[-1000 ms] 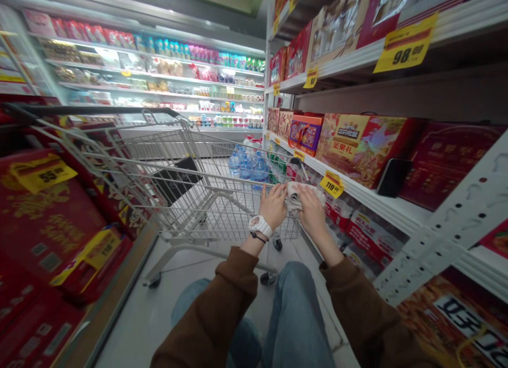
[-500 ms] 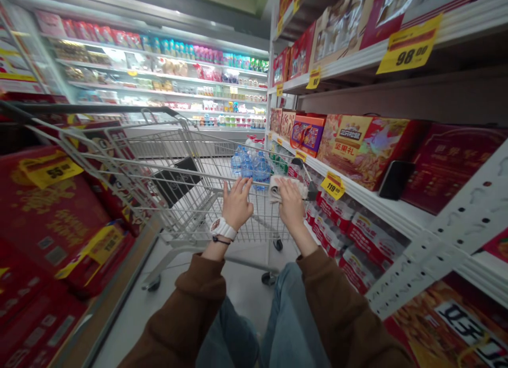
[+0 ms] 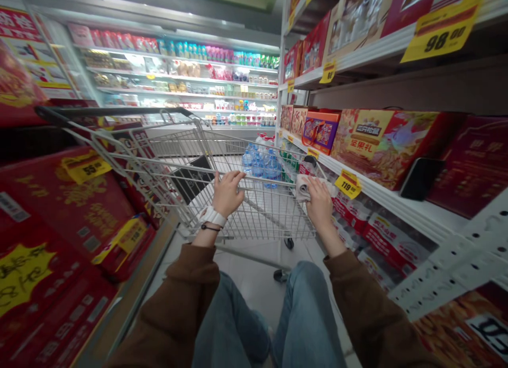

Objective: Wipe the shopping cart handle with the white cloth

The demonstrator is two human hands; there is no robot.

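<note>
A wire shopping cart (image 3: 166,162) stands in the aisle straight ahead of me. My left hand (image 3: 226,192) has its fingers curled over the cart's near top rail. My right hand (image 3: 318,199) presses a folded white cloth (image 3: 305,185) onto the rail's right corner, fingers wrapped on it. A white watch sits on my left wrist. Brown sleeves and blue jeans fill the bottom of the view. A black bag (image 3: 190,180) lies inside the cart.
Red gift boxes (image 3: 63,209) line the left side with yellow price tags. On the right, shelves (image 3: 397,199) hold gift boxes and a dark phone (image 3: 418,177). Water bottles (image 3: 264,164) stand beyond the cart. A lit cooler wall (image 3: 178,77) closes the aisle.
My left hand left the cloth and slid left along the rail, where it now grips. My right hand stayed on the cloth at the cart's right corner. The view shifted slightly.
</note>
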